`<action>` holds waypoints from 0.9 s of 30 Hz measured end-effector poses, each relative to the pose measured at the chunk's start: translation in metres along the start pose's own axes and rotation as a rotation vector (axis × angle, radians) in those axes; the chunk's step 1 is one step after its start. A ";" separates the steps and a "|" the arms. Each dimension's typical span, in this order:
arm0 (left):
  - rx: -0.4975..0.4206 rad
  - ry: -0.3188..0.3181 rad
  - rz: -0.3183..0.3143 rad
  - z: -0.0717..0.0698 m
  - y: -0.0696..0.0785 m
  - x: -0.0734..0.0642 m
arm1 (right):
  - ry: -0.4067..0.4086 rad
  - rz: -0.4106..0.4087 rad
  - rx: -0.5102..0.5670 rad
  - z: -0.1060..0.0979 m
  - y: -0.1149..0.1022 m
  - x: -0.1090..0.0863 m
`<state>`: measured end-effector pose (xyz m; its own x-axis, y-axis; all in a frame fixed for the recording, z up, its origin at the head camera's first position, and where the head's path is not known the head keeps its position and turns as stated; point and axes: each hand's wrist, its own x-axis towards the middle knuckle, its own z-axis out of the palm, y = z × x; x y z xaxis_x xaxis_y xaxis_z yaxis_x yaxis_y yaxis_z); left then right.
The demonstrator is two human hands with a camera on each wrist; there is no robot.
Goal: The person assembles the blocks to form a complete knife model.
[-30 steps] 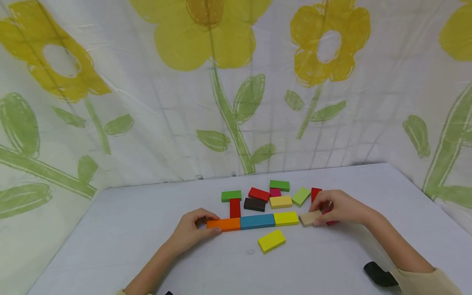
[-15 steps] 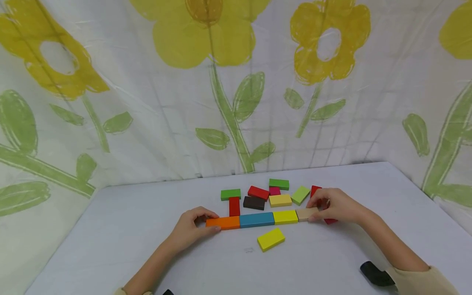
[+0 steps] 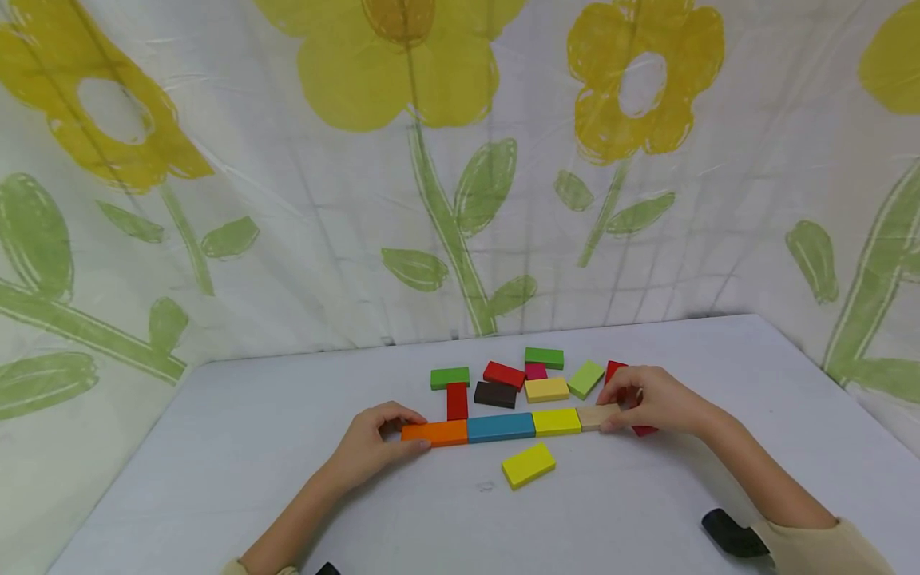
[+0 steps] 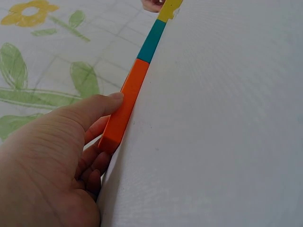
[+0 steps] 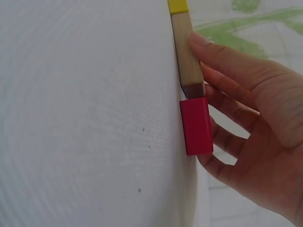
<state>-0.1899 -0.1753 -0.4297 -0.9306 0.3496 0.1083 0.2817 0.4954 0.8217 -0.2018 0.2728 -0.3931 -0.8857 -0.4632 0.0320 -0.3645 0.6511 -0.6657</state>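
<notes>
Four-colour row: an orange block point(image 3: 442, 433), a blue block point(image 3: 501, 427), a yellow block point(image 3: 557, 422) and a natural wood block point(image 3: 595, 416) lie end to end across the table. My left hand point(image 3: 377, 443) pinches the left end of the orange block, thumb on the near side and fingers behind. At the other end my right hand point(image 3: 657, 402) pinches the wood block between thumb and fingers. In the right wrist view a red block point(image 5: 196, 126) sits close beyond the wood block's outer end, beside the curled lower fingers.
Behind the row lie several loose blocks, among them a dark brown block point(image 3: 495, 394), a pale yellow block point(image 3: 547, 390) and a light green block point(image 3: 586, 379). An upright-lying red block point(image 3: 457, 401) points at the row. Another yellow block point(image 3: 528, 465) lies in front.
My right hand has slid the wood block left until its end meets the yellow block, straightening it in line with the row. The left hand has kept its hold on the orange block.
</notes>
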 end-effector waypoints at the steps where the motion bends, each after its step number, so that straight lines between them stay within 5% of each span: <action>1: 0.001 -0.001 -0.003 0.000 0.000 0.000 | 0.000 -0.002 -0.001 0.000 0.000 0.000; 27: 0.010 0.000 -0.007 0.000 0.001 0.001 | -0.010 0.005 0.007 0.000 -0.002 0.000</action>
<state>-0.1900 -0.1744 -0.4288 -0.9325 0.3462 0.1025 0.2775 0.5055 0.8170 -0.2013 0.2714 -0.3912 -0.8845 -0.4661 0.0210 -0.3580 0.6491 -0.6712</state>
